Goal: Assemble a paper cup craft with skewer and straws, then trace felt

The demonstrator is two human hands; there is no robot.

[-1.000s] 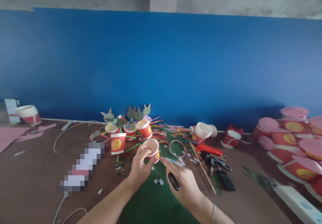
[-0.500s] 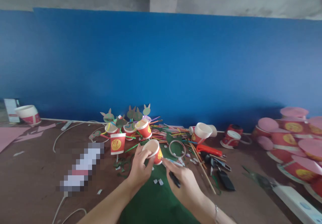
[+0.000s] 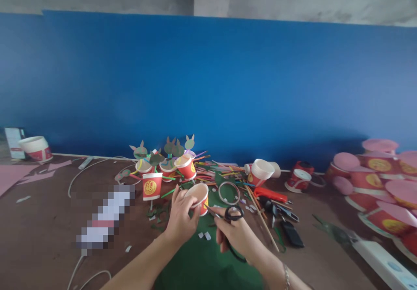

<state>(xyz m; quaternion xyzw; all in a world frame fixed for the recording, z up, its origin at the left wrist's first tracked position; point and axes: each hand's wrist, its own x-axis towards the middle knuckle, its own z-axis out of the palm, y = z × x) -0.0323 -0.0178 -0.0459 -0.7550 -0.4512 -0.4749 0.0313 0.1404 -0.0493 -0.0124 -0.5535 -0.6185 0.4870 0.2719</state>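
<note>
My left hand (image 3: 184, 214) is closed around a red paper cup (image 3: 203, 208) with a white rim and a yellow emblem, its mouth tilted toward me. In my right hand (image 3: 236, 233) is a pair of scissors with black handles (image 3: 233, 213). The scissors' tips are at the cup's right side; whether they pierce the wall I cannot tell. Beneath both hands lies dark green paper (image 3: 205, 264) with small white scraps (image 3: 207, 236) on it. Just left of the cup stands another red cup (image 3: 152, 186).
Several cups with paper rabbit heads (image 3: 141, 150) stand behind, beside coloured strips (image 3: 211, 172). A tape roll (image 3: 229, 193), an orange-red tool (image 3: 272, 194) and a black object (image 3: 292, 233) lie rightward. Stacked red-and-pink cups (image 3: 374, 181) and a power strip (image 3: 384, 261) are far right.
The scissors have turned in my right hand, so the black handle loops now show above it. My left hand keeps the cup in nearly the same place, tilted slightly differently.
</note>
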